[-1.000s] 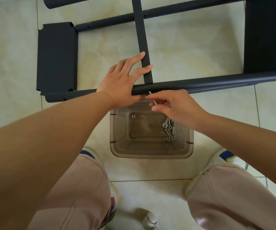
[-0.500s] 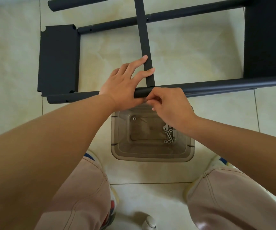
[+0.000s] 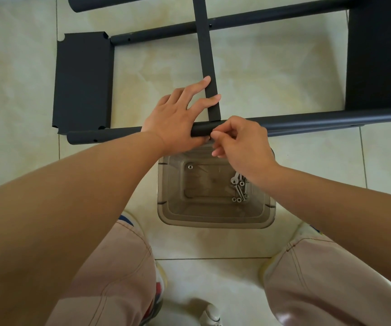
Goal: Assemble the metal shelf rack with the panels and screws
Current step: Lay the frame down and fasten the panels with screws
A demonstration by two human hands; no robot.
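Note:
The black rack frame lies flat on the tiled floor. Its near tube (image 3: 307, 120) runs left to right, and a flat black crossbar (image 3: 207, 55) meets it at a right angle. My left hand (image 3: 178, 116) holds that joint: palm on the near tube, straight fingers lying against the crossbar. My right hand (image 3: 239, 140) pinches a screw at the tube's near side right at the joint; the screw is almost wholly hidden by the fingertips. A far tube (image 3: 248, 20) lies parallel behind. Black panels sit at the left end (image 3: 83, 81) and at the right (image 3: 378, 55).
A clear plastic tub (image 3: 215, 220) stands on the floor between my knees, just under the near tube, with several screws (image 3: 239, 188) in its right corner and one (image 3: 190, 166) apart. Another black tube (image 3: 110, 3) lies at the top left. Pale tiles surround everything.
My right hand brought the screw up from over the tub to the near tube's joint, and its fingers now close over it there. My left hand stayed on the joint.

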